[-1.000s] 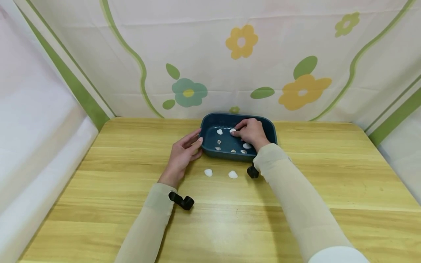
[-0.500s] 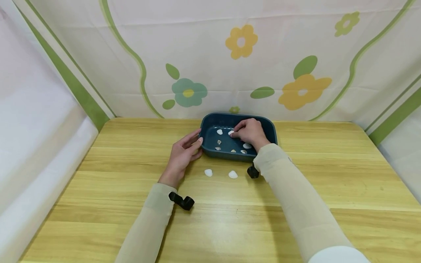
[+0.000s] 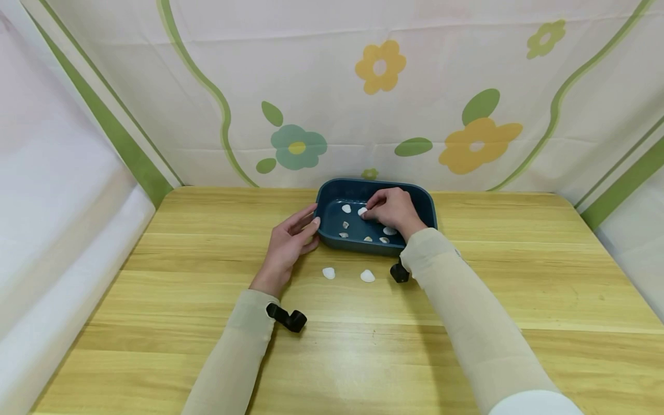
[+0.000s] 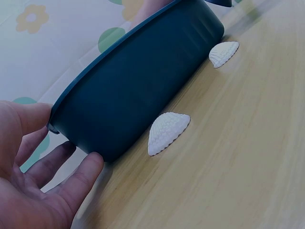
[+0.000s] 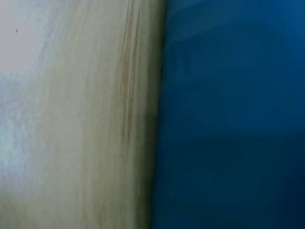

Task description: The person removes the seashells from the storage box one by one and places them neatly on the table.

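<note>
A dark blue plastic bin (image 3: 358, 245) sits at the back of the wooden table. My left hand (image 3: 284, 248) holds its left end, thumb at the rim and the other fingers against the outer wall, as the left wrist view also shows. Inside the bin, my right hand (image 3: 394, 207) pinches a white seashell (image 3: 362, 211) between thumb and fingertips. To its left lies a second white seashell (image 3: 346, 208). Small brownish shells (image 3: 346, 225) lie toward the bin's left and near side. A ribbed shell (image 3: 390, 230) is partly covered by the right hand.
Two white seashells, a left one (image 3: 329, 273) and a right one (image 3: 367, 276), lie on the table (image 3: 342, 357) in front of the bin. A flowered cloth (image 3: 342, 115) hangs right behind it. The right wrist view shows only tabletop and bin wall.
The right hand has shifted slightly left and toward the near side inside the bin, with the white seashell between its fingertips. The left hand and the bin stay where they were.
</note>
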`<control>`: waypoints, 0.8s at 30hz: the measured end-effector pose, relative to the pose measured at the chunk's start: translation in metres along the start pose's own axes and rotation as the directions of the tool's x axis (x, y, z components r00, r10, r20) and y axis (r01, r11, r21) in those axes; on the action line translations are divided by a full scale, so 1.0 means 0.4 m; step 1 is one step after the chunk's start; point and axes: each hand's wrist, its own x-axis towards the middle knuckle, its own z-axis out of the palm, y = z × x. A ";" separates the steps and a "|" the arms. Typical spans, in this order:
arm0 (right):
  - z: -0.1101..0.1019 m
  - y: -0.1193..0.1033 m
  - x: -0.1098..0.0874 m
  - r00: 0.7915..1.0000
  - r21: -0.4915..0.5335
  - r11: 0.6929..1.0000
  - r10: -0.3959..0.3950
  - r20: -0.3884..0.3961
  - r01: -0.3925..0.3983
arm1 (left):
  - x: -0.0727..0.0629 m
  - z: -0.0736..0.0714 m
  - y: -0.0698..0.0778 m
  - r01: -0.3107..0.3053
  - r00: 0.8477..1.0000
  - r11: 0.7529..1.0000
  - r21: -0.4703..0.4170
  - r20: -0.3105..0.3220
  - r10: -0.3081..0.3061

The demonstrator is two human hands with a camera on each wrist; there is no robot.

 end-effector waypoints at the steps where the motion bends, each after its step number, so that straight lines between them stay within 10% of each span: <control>1: 0.000 0.000 0.000 1.000 0.004 1.000 -0.003 0.001 0.003 | -0.001 0.000 0.001 0.000 1.000 1.000 0.001 0.000 0.000; 24: 0.003 -0.003 0.009 0.998 0.032 0.999 -0.009 0.059 0.008 | 0.004 -0.001 -0.002 0.006 1.000 1.000 0.011 -0.007 -0.006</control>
